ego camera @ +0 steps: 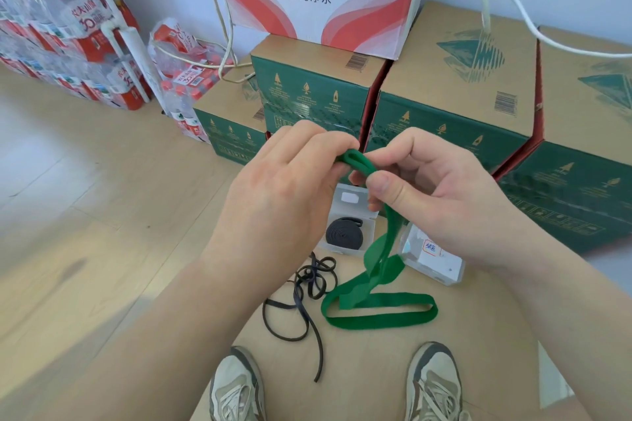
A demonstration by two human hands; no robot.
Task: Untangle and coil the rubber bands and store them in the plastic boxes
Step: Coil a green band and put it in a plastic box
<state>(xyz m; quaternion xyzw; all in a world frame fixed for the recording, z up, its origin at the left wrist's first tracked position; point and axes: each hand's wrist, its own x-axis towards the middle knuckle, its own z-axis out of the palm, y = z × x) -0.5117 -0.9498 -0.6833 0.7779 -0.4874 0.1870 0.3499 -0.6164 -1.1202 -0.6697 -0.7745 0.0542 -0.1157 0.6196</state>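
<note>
left hand: my left hand [290, 181] is pinching the folded top end of the green flat rubber band [379, 313], fingers curled over it, directly above the open clear plastic box [371, 215].
right hand: my right hand [444, 195] is gripping the same green band between thumb and curled fingers, touching the left hand's fingertips, above the open box and slightly right of it.
green band: it's hanging from both hands, passing down the right side of the open box. The lower part is lying twisted and looped on the tan cardboard surface [376, 352], nearer to me than the open box.
open box: lid is standing up at the back. A coiled black rubber band [342, 232] is sitting inside the base.
second box: a closed clear plastic box with a handwritten label [434, 260] is lying just right of the open box, with the green band hanging between them.
loose band: a tangled black rubber band [307, 301] is lying just in front of the open box, its tail trailing toward my left shoe [236, 386].
background: green-and-brown cartons [307, 92] are stacked right behind the open box.
</note>
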